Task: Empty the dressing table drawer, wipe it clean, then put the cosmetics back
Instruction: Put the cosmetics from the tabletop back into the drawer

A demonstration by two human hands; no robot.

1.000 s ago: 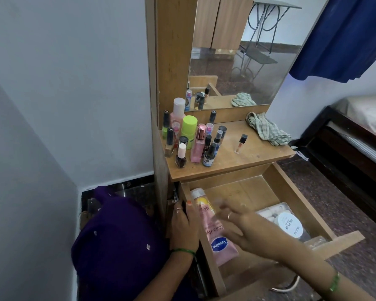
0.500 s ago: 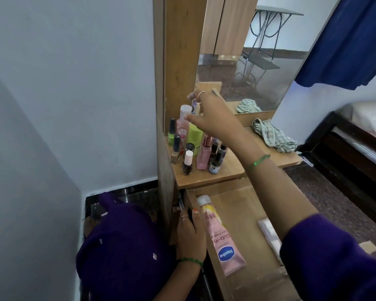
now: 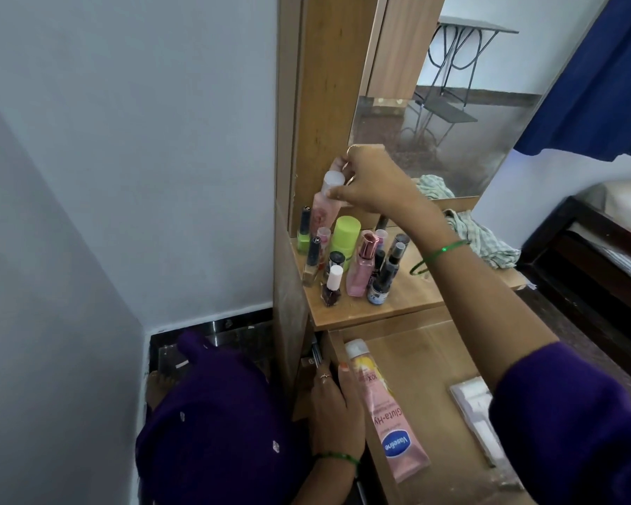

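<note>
Two hands work at different heights; the right hand (image 3: 370,180) reaches up and away from the person, fingers pinched round the white cap of a pink bottle (image 3: 325,205) at the back left corner of the surface (image 3: 408,297), while the left hand (image 3: 337,410) rests low, curled over the left wall of the open drawer (image 3: 430,359); the bottle tilts slightly, its long axis near upright, base hidden behind the crowd of nail polishes and sprays, so whether it touches the surface cannot be told; the drawer lies below and toward the person from that bottle, so the coming move, judged from the task, is down and back; the right hand alone has it, the left being well apart; inside the drawer a pink Vaseline tube (image 3: 387,413) lies flat along the left wall, just beside the left hand, cap pointing to the back; a clear packet (image 3: 474,413) sits to the right, half hidden by the sleeve; a checked cloth (image 3: 478,238) lies crumpled at the surface's right end.
</note>
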